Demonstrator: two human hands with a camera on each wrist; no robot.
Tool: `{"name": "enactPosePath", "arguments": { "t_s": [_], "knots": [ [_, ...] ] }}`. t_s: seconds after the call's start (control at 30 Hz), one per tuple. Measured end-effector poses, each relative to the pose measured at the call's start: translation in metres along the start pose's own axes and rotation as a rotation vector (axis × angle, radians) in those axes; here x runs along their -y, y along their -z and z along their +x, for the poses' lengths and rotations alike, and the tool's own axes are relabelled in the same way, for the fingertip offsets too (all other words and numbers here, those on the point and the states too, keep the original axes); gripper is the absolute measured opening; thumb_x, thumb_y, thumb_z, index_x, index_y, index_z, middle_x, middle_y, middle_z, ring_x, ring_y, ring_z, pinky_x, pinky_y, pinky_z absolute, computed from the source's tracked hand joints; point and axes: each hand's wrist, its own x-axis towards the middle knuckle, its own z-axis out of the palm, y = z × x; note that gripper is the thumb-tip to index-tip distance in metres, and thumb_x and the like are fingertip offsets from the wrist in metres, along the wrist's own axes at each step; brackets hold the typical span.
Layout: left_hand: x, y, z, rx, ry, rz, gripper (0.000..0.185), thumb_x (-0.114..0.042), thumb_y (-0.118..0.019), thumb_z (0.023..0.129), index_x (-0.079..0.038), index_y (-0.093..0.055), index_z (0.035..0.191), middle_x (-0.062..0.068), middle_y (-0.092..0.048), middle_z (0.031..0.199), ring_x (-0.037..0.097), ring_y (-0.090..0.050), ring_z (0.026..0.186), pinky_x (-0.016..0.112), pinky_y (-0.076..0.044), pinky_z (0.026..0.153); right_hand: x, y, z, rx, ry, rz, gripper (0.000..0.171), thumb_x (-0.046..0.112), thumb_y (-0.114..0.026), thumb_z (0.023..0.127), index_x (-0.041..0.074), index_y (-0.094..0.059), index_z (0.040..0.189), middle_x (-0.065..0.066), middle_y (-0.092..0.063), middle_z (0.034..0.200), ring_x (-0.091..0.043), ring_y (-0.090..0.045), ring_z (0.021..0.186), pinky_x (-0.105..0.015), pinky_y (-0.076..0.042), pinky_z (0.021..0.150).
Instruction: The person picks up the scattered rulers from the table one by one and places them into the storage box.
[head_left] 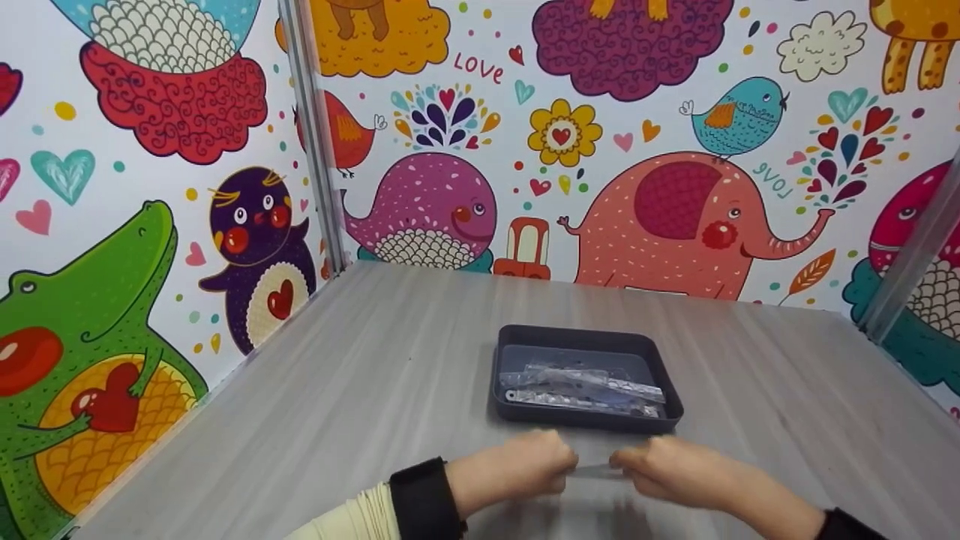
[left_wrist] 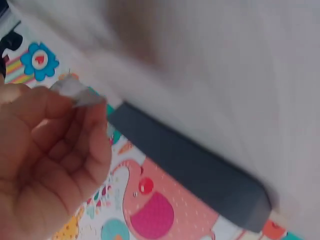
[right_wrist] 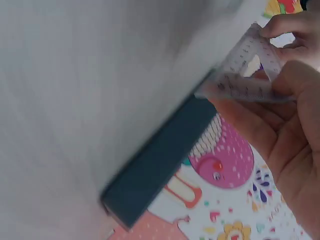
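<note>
A clear triangular set square (right_wrist: 237, 86) with printed scale marks is held between both hands over the table. My left hand (head_left: 517, 466) pinches one corner, and its fingers are curled in the left wrist view, where a bit of the set square (left_wrist: 77, 92) shows at the fingertips. The right hand (head_left: 679, 471) grips another corner between thumb and fingers. From the head view the set square (head_left: 595, 471) appears only as a thin blurred strip. Just beyond the hands sits a dark grey tray (head_left: 585, 418) holding clear plastic packets (head_left: 585, 379).
The tray stands on a grey wood-grain table (head_left: 405, 360). Walls with cartoon animal prints (head_left: 667, 225) rise at the back and left, with metal posts (head_left: 311, 135) at the corners. A small ring-like end (head_left: 511, 395) shows among the packets.
</note>
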Motion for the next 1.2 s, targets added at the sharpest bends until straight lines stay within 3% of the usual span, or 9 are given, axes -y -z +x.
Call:
{"name": "enactPosePath", "arguments": {
  "t_s": [0.13, 0.2, 0.37, 0.57, 0.7, 0.8, 0.9, 1.0, 1.2],
  "knots": [
    [0.017, -0.009, 0.013, -0.282, 0.063, 0.012, 0.010, -0.011, -0.055, 0.066, -0.014, -0.051, 0.058, -0.006, -0.049, 0.055, 0.008, -0.047, 0.049, 0.017, -0.037, 0.044, -0.019, 0.012, 0.005, -0.066, -0.140, -0.027, 0.020, 0.000, -0.055, 0.068, 0.009, -0.056, 0.085, 0.006, -0.057, 0.069, 0.002, -0.047, 0.056, -0.013, -0.038, 0.047],
    [0.025, -0.016, 0.020, -0.391, 0.093, 0.006, 0.010, -0.010, -0.054, 0.068, -0.013, -0.051, 0.059, -0.005, -0.049, 0.055, 0.008, -0.048, 0.050, 0.018, -0.038, 0.045, -0.029, 0.014, 0.009, -0.096, -0.211, -0.042, 0.019, -0.001, -0.054, 0.069, 0.008, -0.057, 0.086, 0.004, -0.059, 0.071, 0.001, -0.048, 0.058, -0.016, -0.040, 0.049],
    [0.044, -0.026, 0.037, -0.441, 0.214, 0.054, 0.008, -0.013, -0.055, 0.070, -0.014, -0.059, 0.063, -0.004, -0.051, 0.056, 0.009, -0.051, 0.050, 0.021, -0.039, 0.044, -0.051, 0.008, 0.020, -0.141, -0.363, -0.094, 0.016, 0.002, -0.053, 0.073, 0.006, -0.059, 0.087, 0.001, -0.059, 0.071, -0.002, -0.048, 0.056, -0.019, -0.042, 0.048],
    [0.065, -0.033, 0.057, -0.374, 0.407, 0.187, 0.009, -0.022, -0.056, 0.072, -0.021, -0.065, 0.068, -0.005, -0.054, 0.057, 0.011, -0.052, 0.049, 0.026, -0.035, 0.039, -0.078, -0.012, 0.029, -0.199, -0.470, -0.132, 0.019, 0.002, -0.055, 0.074, 0.006, -0.062, 0.091, -0.004, -0.063, 0.081, -0.009, -0.055, 0.064, -0.026, -0.046, 0.057],
    [0.076, -0.043, 0.067, -0.257, 0.501, 0.207, 0.011, -0.023, -0.055, 0.074, -0.021, -0.064, 0.068, -0.004, -0.057, 0.061, 0.013, -0.054, 0.052, 0.028, -0.038, 0.041, -0.087, -0.028, 0.033, -0.190, -0.495, -0.154, 0.019, 0.002, -0.055, 0.075, 0.006, -0.062, 0.092, -0.005, -0.063, 0.079, -0.013, -0.058, 0.065, -0.028, -0.046, 0.057],
    [0.082, -0.049, 0.071, -0.144, 0.553, 0.164, 0.009, -0.021, -0.057, 0.073, -0.019, -0.063, 0.066, -0.004, -0.060, 0.065, 0.014, -0.056, 0.056, 0.029, -0.041, 0.044, -0.090, -0.036, 0.034, -0.105, -0.491, -0.178, 0.020, 0.004, -0.055, 0.076, 0.008, -0.063, 0.094, -0.005, -0.063, 0.079, -0.016, -0.059, 0.069, -0.029, -0.046, 0.056],
    [0.086, -0.051, 0.072, -0.042, 0.592, 0.115, 0.009, -0.017, -0.059, 0.072, -0.018, -0.061, 0.063, -0.004, -0.060, 0.066, 0.014, -0.056, 0.058, 0.030, -0.041, 0.046, -0.090, -0.040, 0.033, 0.004, -0.459, -0.180, 0.021, 0.006, -0.054, 0.076, 0.009, -0.062, 0.096, -0.004, -0.063, 0.081, -0.017, -0.059, 0.071, -0.029, -0.046, 0.056],
    [0.087, -0.053, 0.071, 0.013, 0.615, 0.095, 0.010, -0.015, -0.059, 0.070, -0.019, -0.059, 0.060, -0.005, -0.060, 0.065, 0.014, -0.056, 0.058, 0.030, -0.041, 0.046, -0.089, -0.042, 0.032, 0.078, -0.416, -0.201, 0.022, 0.006, -0.054, 0.076, 0.013, -0.061, 0.096, -0.004, -0.063, 0.084, -0.018, -0.059, 0.072, -0.030, -0.046, 0.055],
    [0.087, -0.055, 0.065, 0.043, 0.632, 0.056, 0.007, -0.016, -0.058, 0.069, -0.021, -0.061, 0.064, -0.005, -0.060, 0.069, 0.017, -0.056, 0.064, 0.031, -0.042, 0.050, -0.088, -0.047, 0.030, 0.089, -0.310, -0.218, 0.022, -0.001, -0.054, 0.072, 0.016, -0.062, 0.083, 0.000, -0.058, 0.076, -0.014, -0.057, 0.066, -0.027, -0.044, 0.050]
  ]
}}
